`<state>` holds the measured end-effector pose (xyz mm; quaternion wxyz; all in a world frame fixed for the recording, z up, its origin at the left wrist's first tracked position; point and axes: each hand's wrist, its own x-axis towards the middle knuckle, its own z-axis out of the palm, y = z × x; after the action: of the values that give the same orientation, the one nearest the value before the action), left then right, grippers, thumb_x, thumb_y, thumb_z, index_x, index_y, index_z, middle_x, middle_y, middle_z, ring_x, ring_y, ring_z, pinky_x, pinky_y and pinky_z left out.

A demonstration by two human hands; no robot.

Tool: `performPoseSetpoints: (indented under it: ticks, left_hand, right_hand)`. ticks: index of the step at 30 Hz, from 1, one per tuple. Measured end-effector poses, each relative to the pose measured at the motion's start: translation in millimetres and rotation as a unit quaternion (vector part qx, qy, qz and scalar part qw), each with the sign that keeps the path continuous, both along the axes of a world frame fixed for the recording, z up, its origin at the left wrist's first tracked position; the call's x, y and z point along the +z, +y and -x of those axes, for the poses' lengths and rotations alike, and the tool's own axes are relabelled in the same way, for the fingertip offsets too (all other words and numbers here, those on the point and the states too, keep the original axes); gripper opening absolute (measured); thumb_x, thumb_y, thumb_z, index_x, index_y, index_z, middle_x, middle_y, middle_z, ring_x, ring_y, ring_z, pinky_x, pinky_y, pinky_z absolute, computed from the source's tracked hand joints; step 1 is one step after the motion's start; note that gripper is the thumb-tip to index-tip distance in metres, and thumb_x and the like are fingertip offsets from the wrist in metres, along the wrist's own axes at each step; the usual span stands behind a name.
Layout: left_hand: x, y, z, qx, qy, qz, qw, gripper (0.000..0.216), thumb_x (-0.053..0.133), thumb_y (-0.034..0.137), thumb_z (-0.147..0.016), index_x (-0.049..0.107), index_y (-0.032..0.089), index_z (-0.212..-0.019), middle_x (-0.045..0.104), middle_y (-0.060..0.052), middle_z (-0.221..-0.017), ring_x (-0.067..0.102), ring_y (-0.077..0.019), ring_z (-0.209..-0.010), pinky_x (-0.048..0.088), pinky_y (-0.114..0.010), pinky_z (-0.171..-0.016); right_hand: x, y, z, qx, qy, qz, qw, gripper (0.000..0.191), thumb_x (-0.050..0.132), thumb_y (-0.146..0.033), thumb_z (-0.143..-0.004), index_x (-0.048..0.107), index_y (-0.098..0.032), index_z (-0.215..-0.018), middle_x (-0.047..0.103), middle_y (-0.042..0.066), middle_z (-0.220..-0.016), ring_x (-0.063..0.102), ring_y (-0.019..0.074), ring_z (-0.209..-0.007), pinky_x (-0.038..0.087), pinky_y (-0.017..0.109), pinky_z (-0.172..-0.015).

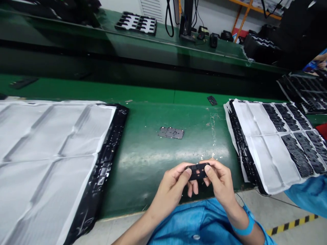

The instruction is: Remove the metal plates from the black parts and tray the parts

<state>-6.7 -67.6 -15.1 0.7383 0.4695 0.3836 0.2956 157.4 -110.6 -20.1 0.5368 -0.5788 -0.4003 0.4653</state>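
Between my two hands is a small black plastic plate [197, 171] with cut-out holes, held level near the table's front edge. My left hand [176, 180] pinches its left end between thumb and fingers. At the other end, my right hand [218, 175] grips it the same way, a blue band around that wrist. Beyond my hands, a couple of similar dark plates [171, 133] lie overlapping on the green table [148, 160]. Another small black part [212, 100] rests farther back to the right.
At left stands a stack of black trays [108, 163] covered by a white sheet [71, 136]. On the right, a white-lined tray [265, 149] holds rows of black plates [297, 154]. A raised shelf at the back carries another tray [136, 23] and a monitor stand [187, 23].
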Motion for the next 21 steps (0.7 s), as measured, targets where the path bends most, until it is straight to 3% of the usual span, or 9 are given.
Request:
performPoseSetpoints:
  ticks: [9,21]
  left_hand:
    - [-0.1,0.7,1.6,-0.027,0.036,-0.039,0.998,0.042,0.051,0.047,-0.103,0.069,0.010,-0.112,0.069,-0.002,-0.061,0.056,-0.0130,-0.050,0.047,-0.025,-0.055]
    - [2.5,12.9,8.5,-0.011,0.017,0.024,1.000,0.033,0.059,0.046,-0.097,0.064,0.014,-0.099,0.068,0.000,-0.058,0.056,-0.0126,-0.047,0.045,-0.024,-0.051]
  right_hand:
    - [-10.5,6.0,1.1,-0.021,0.032,0.028,0.999,0.032,0.065,-0.045,-0.095,0.071,-0.016,-0.081,0.049,-0.007,-0.055,0.038,0.0073,-0.043,0.034,0.019,-0.043]
    - [-17.1,9.4,4.4,0.002,0.031,0.054,0.998,0.037,0.066,-0.050,-0.096,0.073,-0.015,-0.086,0.050,-0.006,-0.053,0.039,0.0072,-0.041,0.034,0.020,-0.044]
